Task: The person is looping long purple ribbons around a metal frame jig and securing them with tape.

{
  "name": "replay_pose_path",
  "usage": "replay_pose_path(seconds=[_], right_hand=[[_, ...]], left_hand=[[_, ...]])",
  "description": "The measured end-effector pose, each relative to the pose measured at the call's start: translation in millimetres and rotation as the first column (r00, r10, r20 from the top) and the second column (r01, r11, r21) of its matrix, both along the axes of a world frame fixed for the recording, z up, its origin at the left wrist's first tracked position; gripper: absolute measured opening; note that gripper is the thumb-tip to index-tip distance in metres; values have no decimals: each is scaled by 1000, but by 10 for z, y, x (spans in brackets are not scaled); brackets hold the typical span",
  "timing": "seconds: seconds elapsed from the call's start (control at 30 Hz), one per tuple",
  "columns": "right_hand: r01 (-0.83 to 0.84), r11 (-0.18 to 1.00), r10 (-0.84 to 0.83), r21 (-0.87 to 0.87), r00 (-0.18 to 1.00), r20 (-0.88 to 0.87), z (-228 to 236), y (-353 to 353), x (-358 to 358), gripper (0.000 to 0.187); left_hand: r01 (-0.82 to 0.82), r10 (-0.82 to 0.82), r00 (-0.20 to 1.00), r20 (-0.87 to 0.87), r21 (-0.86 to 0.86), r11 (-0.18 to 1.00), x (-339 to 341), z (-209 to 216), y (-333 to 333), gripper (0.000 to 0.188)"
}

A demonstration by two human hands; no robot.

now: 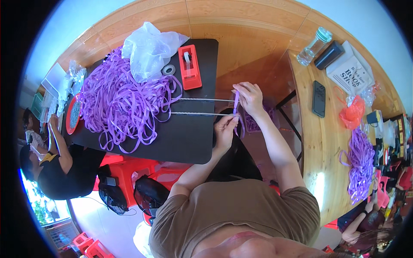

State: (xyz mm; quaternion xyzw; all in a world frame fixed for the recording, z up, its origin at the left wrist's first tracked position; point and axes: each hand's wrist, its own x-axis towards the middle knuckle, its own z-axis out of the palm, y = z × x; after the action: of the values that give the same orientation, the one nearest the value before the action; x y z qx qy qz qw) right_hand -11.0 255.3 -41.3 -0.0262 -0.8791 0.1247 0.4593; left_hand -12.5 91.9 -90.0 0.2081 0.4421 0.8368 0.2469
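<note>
Between my hands runs a narrow purple ribbon (236, 104), stretched across the ends of two thin metal rods. My right hand (251, 99) pinches the ribbon at the far rod (206, 99). Closer to me, my left hand (225, 132) has its fingers closed on the ribbon at the tip of the near rod (200, 114). A loose tail of ribbon hangs below the fingers. Both rods reach out over the edge of a black table (185, 142), their other ends at a big tangled heap of purple ribbon (124, 96).
A red tape dispenser (194, 79), a tape roll (168, 69) and a clear plastic bag (150, 49) sit by the heap. On the wooden table (318, 146) at right are a phone (318, 99), a bottle (314, 46) and more ribbon (360, 163). Another person (60, 167) works at left.
</note>
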Motion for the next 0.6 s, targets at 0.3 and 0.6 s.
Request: replay_pose_path(seconds=[0.3, 0.6], right_hand=[[-78, 989, 91, -125, 991, 99, -251, -104, -317, 17], [-57, 976, 107, -211, 967, 232, -591, -314, -166, 15]], left_hand=[[-183, 184, 978, 99, -17, 983, -174, -11, 89, 15], [-35, 44, 978, 206, -47, 998, -46, -46, -67, 11]])
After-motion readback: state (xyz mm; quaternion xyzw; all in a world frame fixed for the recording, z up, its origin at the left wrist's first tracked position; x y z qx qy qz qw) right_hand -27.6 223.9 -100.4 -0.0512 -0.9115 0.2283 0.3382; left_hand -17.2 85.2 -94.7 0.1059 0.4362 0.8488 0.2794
